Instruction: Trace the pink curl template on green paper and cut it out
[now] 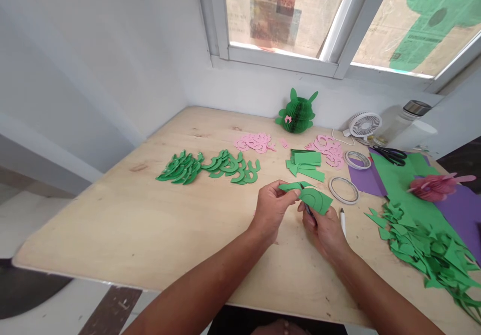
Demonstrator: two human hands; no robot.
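Observation:
Over the front middle of the table, my left hand [271,209] pinches a piece of green paper [317,201] that has curved lines drawn on it. My right hand [326,231] is closed around a pair of scissors [308,211], mostly hidden by the fingers and paper. The blades lie at the paper, where a strip parts from the rest toward my left fingers. Just beyond my hands lie green paper rectangles [307,158]. A white pen [342,222] rests beside my right hand.
Green curved cutouts [180,169] lie in piles at left, pink cutouts [255,142] behind. A green paper figure [297,114] stands by the wall. Right are tape rolls [344,179], green scraps [424,245], a pink paper figure [432,187], black scissors [391,155], a fan [364,124] and a bottle [400,119].

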